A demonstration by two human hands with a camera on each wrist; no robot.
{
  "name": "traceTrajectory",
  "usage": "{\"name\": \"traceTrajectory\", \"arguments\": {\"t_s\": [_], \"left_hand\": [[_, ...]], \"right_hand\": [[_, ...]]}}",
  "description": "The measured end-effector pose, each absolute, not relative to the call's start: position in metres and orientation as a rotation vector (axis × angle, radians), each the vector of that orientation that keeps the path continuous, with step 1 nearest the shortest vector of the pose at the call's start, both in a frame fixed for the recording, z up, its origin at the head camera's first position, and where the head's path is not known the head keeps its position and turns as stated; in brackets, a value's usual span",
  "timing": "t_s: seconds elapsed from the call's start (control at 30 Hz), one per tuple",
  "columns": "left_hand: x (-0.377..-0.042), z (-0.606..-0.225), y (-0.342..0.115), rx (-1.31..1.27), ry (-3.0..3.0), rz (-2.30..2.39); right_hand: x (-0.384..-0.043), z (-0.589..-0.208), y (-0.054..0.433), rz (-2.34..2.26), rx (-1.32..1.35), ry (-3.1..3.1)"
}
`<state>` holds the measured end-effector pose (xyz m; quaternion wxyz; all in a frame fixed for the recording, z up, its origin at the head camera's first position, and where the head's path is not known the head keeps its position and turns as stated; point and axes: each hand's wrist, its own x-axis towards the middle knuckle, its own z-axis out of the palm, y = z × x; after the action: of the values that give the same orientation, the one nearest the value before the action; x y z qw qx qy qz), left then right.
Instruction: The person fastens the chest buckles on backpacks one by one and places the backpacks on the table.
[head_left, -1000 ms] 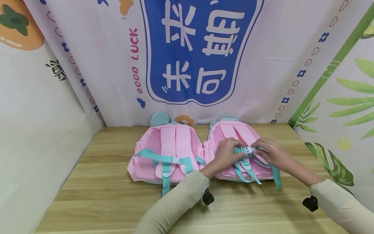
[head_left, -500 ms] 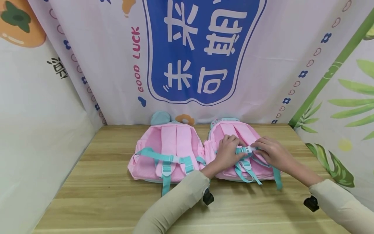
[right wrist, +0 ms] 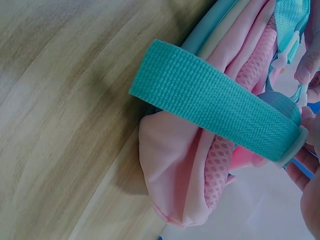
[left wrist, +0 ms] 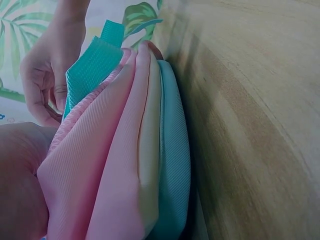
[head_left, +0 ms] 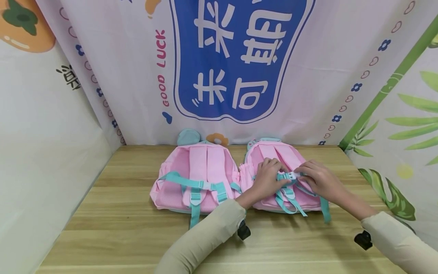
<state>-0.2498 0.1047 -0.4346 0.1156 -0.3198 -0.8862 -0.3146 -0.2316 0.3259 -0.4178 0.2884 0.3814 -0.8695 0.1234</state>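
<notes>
Both hands meet at a white plastic buckle (head_left: 292, 176) on the teal strap of the right pink backpack (head_left: 263, 154). From the left, my left hand (head_left: 267, 178) pinches the buckle's left end where the teal webbing enters it. My right hand (head_left: 319, 179) pinches the buckle's right end between thumb and fingers. The two buckle halves look together or nearly so; the fingers partly cover them. In the right wrist view, a loose tail of teal webbing (right wrist: 210, 100) hangs down from a white buckle piece (right wrist: 294, 147) beside the right hand (right wrist: 309, 175).
Left of it lies a second pink backpack (head_left: 213, 160), its teal strap (head_left: 184, 182) fastened across the shoulder straps by a white buckle (head_left: 207, 185). Both bags lie on a wooden table (head_left: 113, 228) against a printed cloth backdrop (head_left: 143, 125). Teal strap ends (head_left: 325, 209) dangle at the front.
Both hands keep their grip at the buckle with hardly any visible movement. The head view has shifted slightly.
</notes>
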Motion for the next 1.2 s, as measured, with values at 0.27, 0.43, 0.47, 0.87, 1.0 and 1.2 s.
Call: {"name": "traceTrajectory", "arguments": {"t_s": [0.27,0.43,0.47,0.87,1.0,1.2], "left_hand": [[-0.2500,-0.4355,0.1047,-0.920,-2.590,-0.913],[-0.2501,-0.4358,0.1044,-0.918,-2.583,-0.896],[-0.2502,-0.4359,0.1044,-0.919,-2.581,-0.897],[-0.2501,-0.4354,0.1049,-0.910,-2.589,-0.871],[-0.2500,-0.4352,0.1053,-0.899,-2.593,-0.872],[-0.2495,-0.4343,0.1052,-0.892,-2.599,-0.862]], "right_hand": [[-0.2314,-0.4216,0.3259,0.368,1.008,-2.328],[-0.2322,-0.4237,0.3262,0.376,1.025,-2.308],[-0.2322,-0.4240,0.3264,0.379,1.028,-2.307],[-0.2316,-0.4261,0.3254,0.410,1.033,-2.295],[-0.2315,-0.4267,0.3252,0.416,1.034,-2.295],[-0.2320,-0.4276,0.3253,0.425,1.043,-2.301]]}}
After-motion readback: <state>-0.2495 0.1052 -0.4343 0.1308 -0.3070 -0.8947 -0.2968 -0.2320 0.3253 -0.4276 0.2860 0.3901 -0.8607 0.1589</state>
